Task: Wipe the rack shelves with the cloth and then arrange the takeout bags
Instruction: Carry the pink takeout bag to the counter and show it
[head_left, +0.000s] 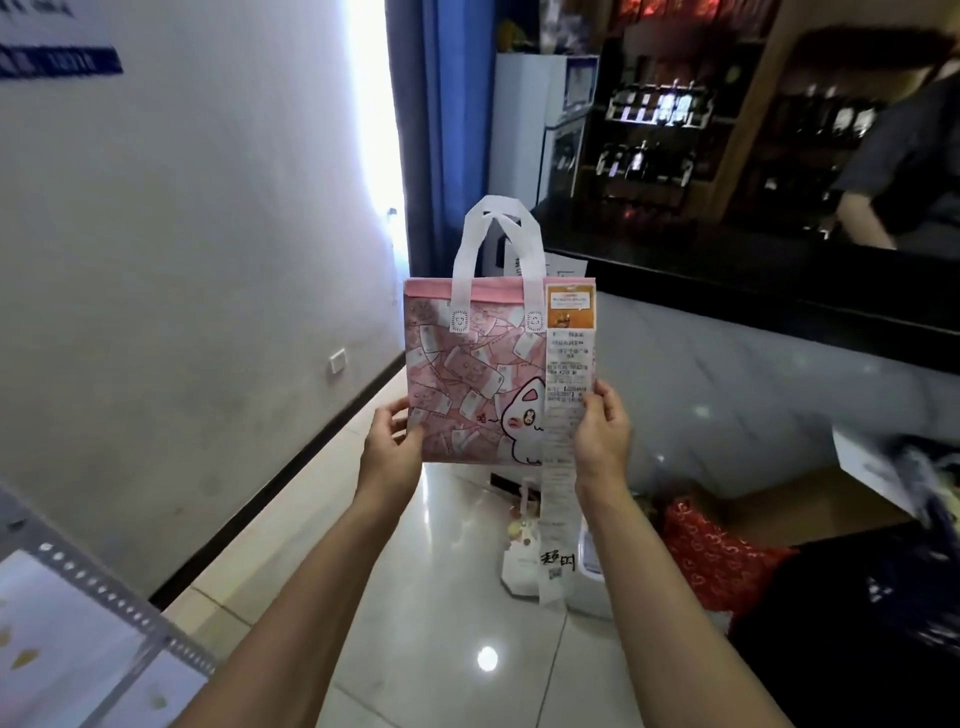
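I hold a pink takeout bag (467, 384) with white handles and a cartoon cat print up in front of me, above the floor. My left hand (392, 441) grips its lower left edge. My right hand (602, 431) pinches its lower right edge together with a long white receipt (563, 467) that hangs down from the bag's top right corner. The metal rack (119, 613) shows at the lower left, with perforated posts and white paper on its shelf. No cloth is in view.
On the tiled floor below stand a white takeout bag (522, 556), a red patterned bag (711, 561) and a cardboard box (795, 499). A black counter (753, 280) runs along the right, where another person (904, 171) stands. A white wall lies to the left.
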